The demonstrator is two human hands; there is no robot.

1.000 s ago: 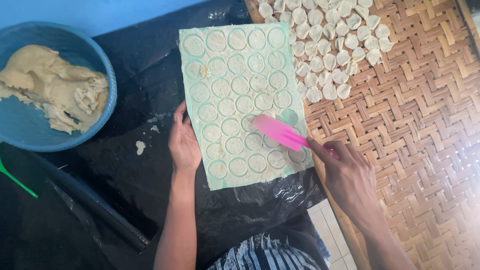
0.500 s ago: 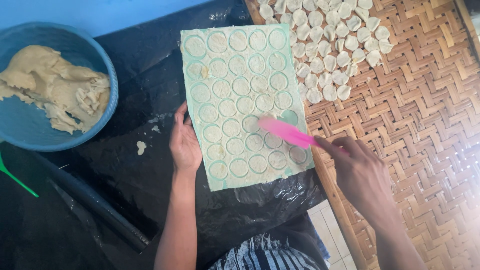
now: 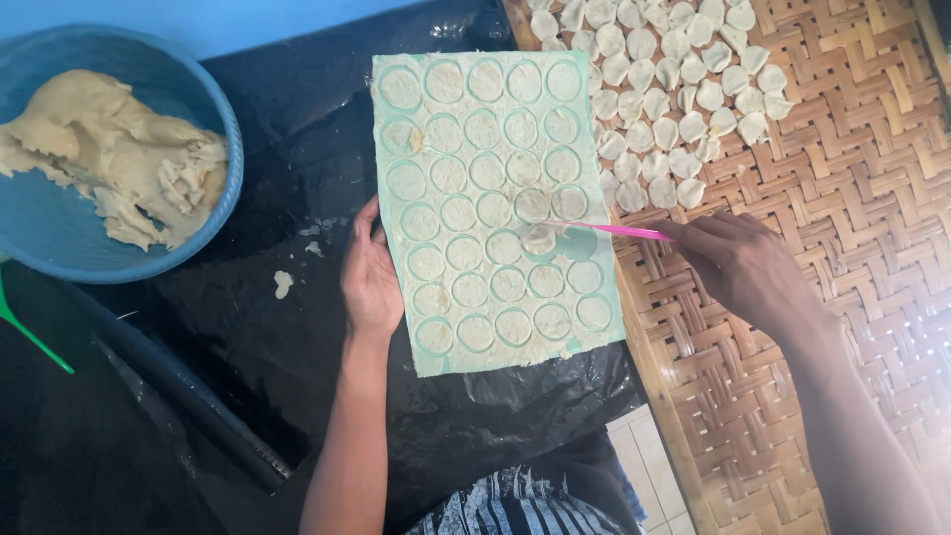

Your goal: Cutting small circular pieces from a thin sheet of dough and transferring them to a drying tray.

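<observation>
At three o'clock of the pale green dough sheet (image 3: 495, 203), my right hand (image 3: 743, 267) pinches the thin pink spatula (image 3: 614, 231) under a soft cut disc (image 3: 540, 239), which might tear if tilted, while my left hand (image 3: 369, 277) lies flat, fingers open, at nine o'clock.

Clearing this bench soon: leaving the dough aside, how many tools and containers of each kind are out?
blue bowl: 1
green mould sheet: 1
pink spatula: 1
woven tray: 1
dark rod: 1
green stick: 1
Total: 6
</observation>
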